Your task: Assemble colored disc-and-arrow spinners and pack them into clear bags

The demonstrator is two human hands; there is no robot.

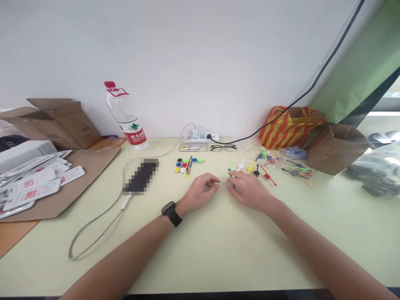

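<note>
The left hand [201, 192] is curling, the right hand [250, 189] partly covering blue-and-green plastic pieces [230, 170]; I cannot tell whether either grip is holding anything.

At left, note open cardboard box [59, 129] behind flat cardboard sheet [71, 196] bearing white packets [34, 191]. Record transparent bottle [133, 133], red cap and red label, near wall [193, 62]. Find dark device [140, 178], pixelated, joined to looped grey cable [71, 259]. Log white power strip [195, 140] with shallow case [193, 147] and eyeglasses [223, 146] just in front. At right, list red-and-yellow striped bag [275, 131], brown carton [337, 146], transparent plastic bag [379, 166]; above, observe green curtain [359, 71], black cord [343, 36].
</note>
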